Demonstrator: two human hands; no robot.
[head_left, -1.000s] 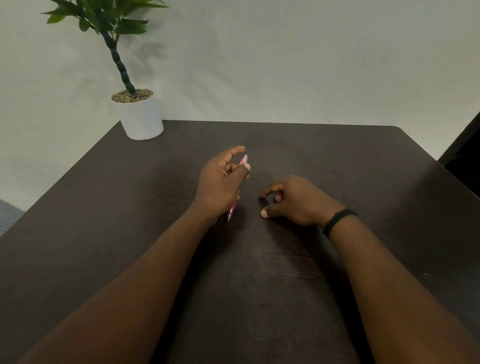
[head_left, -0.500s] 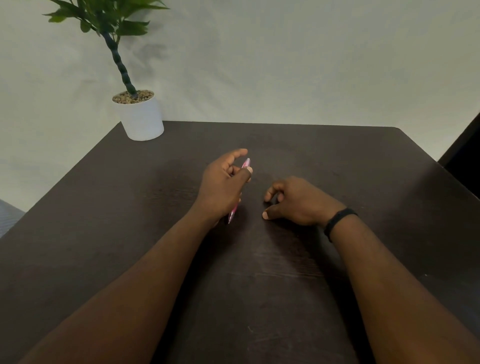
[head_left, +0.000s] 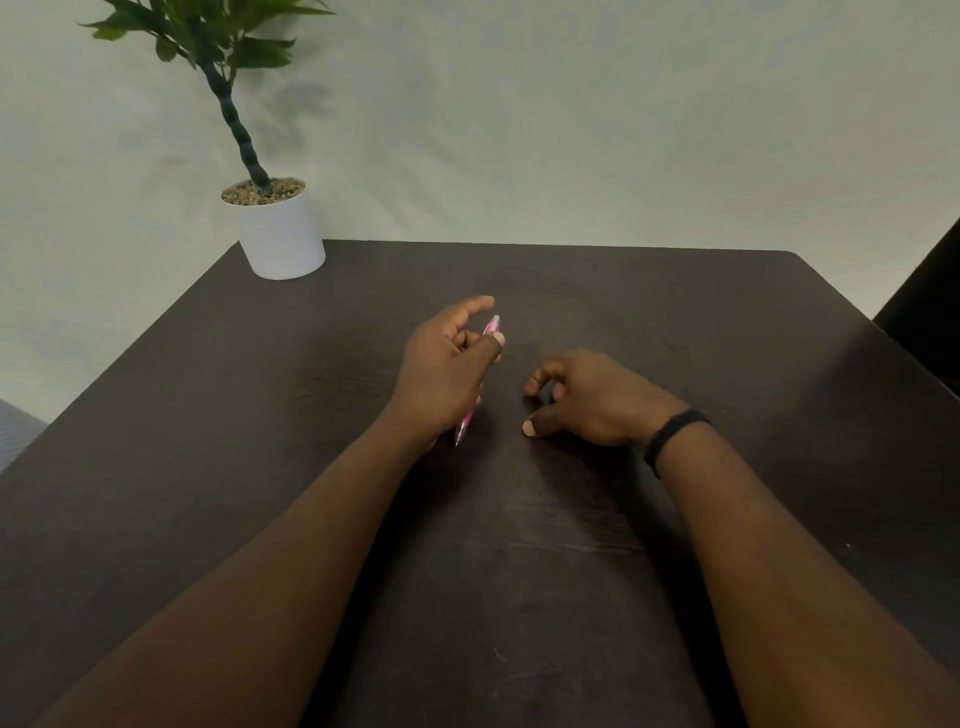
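Dark wood-grain table (head_left: 519, 597) fills the near view, w/ both bare forearms lying across it toward the middle. Black wristband (head_left: 675, 434) sits on the right wrist. Right hand (head_left: 592, 397) rests on the table, fingers loosely curled, thumb tip down on the surface, holding nothing.

Left hand (head_left: 441, 374) is just beside it and a bit farther out. It grips the pink pen (head_left: 492, 327): thumb pressed across the barrel, other fingers curled behind, index finger lifted off and pointing away. Pen's long axis runs near-to-far, leaning slightly right. Tip end pokes out below the heel of the hand, on or just above the table (can't tell which); back end shows past the thumb.

So the pen lies left of the right hand w/ a small gap btwn them. Judging from that, any handover or two-handed work needs the right hand to go sideways, leftward, onto the barrel. Left hand is the nearer one, being on it.

Far left corner: white pot (head_left: 283, 239), upright, filled w/ pebbles (head_left: 262, 189), and a leafy plant (head_left: 208, 36) on a knobbly stem rising from them. Plain pale wall (head_left: 623, 130) behind.
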